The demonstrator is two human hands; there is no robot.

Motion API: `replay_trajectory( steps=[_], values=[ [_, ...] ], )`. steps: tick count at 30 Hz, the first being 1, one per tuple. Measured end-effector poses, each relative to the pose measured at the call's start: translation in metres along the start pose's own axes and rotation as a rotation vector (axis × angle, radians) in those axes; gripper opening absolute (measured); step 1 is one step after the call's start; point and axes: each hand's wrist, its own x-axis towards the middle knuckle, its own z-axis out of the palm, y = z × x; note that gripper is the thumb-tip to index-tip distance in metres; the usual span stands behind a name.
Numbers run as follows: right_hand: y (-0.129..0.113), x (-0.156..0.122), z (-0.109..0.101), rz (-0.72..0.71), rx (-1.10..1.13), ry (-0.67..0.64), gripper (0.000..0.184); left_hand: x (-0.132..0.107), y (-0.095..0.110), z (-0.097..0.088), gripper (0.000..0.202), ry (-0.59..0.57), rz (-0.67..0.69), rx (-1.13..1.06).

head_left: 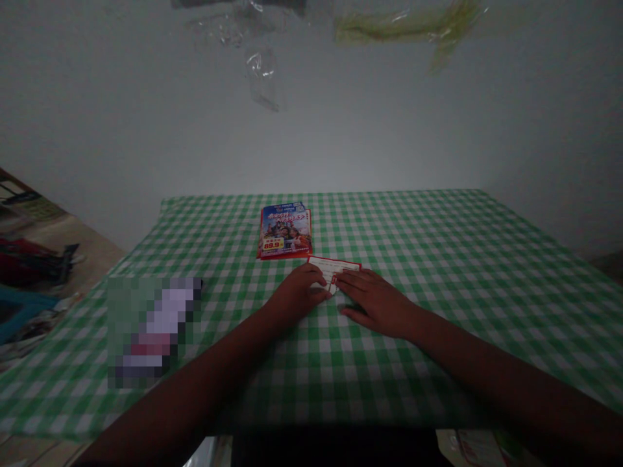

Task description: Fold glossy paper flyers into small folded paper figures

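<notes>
On the green gingham tablecloth (452,272), a red-edged white card (335,264) lies with its long axis crosswise, pressed between the slightly curled fingers of the left hand (296,293) and the flat, barely spread fingers of the right hand (374,301), any actual grip hidden

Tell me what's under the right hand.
The right hand lies with its fingers over part of a red-edged white card and the rest on green gingham cloth. The covered part of the card cannot be seen.

Home-like room: green gingham tablecloth (438,259), plain white wall (311,130), belongings on floor (34,266).
</notes>
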Motion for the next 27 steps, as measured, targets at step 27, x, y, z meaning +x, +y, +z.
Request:
replay_trajectory(
  steps=[27],
  values=[
    [0.0005, 0.0001, 0.0003, 0.005, -0.004, -0.044, 0.056, 0.0007, 0.0040, -0.0014, 0.025, -0.027, 0.070, 0.023]
  ],
)
